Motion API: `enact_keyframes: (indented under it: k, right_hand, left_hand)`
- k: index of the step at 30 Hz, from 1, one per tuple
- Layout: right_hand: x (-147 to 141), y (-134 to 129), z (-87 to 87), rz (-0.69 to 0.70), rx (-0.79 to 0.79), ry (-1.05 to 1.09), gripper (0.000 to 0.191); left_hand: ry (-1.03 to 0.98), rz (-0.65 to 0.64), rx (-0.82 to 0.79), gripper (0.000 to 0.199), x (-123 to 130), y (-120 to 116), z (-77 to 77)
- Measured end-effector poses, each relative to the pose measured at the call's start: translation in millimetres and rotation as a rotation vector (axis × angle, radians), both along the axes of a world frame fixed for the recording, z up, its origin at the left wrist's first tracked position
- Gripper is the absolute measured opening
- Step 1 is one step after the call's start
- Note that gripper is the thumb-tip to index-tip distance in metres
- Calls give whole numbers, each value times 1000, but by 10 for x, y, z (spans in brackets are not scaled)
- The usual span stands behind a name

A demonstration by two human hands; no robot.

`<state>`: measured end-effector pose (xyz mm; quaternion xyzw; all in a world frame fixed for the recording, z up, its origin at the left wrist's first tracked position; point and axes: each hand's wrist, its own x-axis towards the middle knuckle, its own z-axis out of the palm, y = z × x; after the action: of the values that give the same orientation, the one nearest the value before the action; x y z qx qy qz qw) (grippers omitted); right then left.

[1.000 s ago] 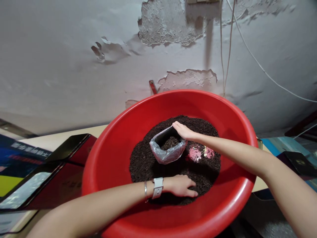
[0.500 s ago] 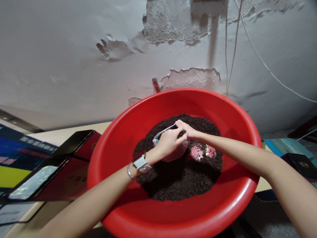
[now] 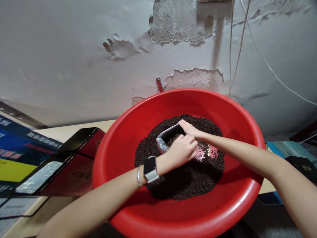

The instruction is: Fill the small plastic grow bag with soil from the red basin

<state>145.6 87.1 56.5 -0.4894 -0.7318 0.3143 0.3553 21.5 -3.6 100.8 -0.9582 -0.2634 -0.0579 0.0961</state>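
A wide red basin (image 3: 178,215) holds a mound of dark, dry tea leaves (image 3: 190,185). Above the mound, an opened box with a clear plastic liner (image 3: 162,143) tilts in my hands, dark inside with some leaves in it. My right hand (image 3: 190,129) grips the far right rim of this box. My left hand (image 3: 182,150), with a watch (image 3: 150,168) and bracelet on the wrist, is over the box's near right side. Its fingers are curled in, and what they hold, if anything, is hidden. A pink patterned patch (image 3: 206,152) shows through the leaves.
On the left stand dark red boxes (image 3: 69,173), one showing a silvery plastic liner, beside printed blue and yellow packaging (image 3: 15,153). A black object (image 3: 302,168) lies on the right. A peeling wall (image 3: 74,72) with hanging cords rises behind the basin.
My left hand has moved right and down from the box's opening, its fingers now curled. More of the dark interior shows. My right hand stays at the rim; the view has shifted slightly.
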Motion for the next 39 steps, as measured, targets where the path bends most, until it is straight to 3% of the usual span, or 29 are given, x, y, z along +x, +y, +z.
enact_keyframes:
  k: [3, 6, 8, 11, 17, 19, 26, 39]
  right_hand:
    - [0, -11, 14, -7, -53, 16, 36]
    - [-5, -27, 42, -4, -74, 10, 36]
    - [-8, -33, 57, -9, -82, 4, 35]
    - [-9, -36, 66, -11, -83, -7, 34]
    - [-6, -35, 54, -7, -80, 13, 33]
    - [-5, -39, 56, -8, -78, 17, 32]
    - [-2, -55, 83, 3, -75, 6, 31]
    - [6, -66, 101, -3, -69, 1, 32]
  left_hand:
    - [87, -234, -276, 30, 49, -221, -313]
    - [179, -305, -586, 51, -7, -361, -650]
    - [225, -202, -792, 67, -61, -388, -798]
    - [204, -2, -1018, 80, -95, -372, -869]
    - [151, 74, -1246, 95, -54, -382, -869]
    - [98, 92, -1289, 96, -43, -399, -897]
    - [102, -86, -1234, 73, 9, -386, -931]
    - [524, -75, -991, 55, 28, -415, -829]
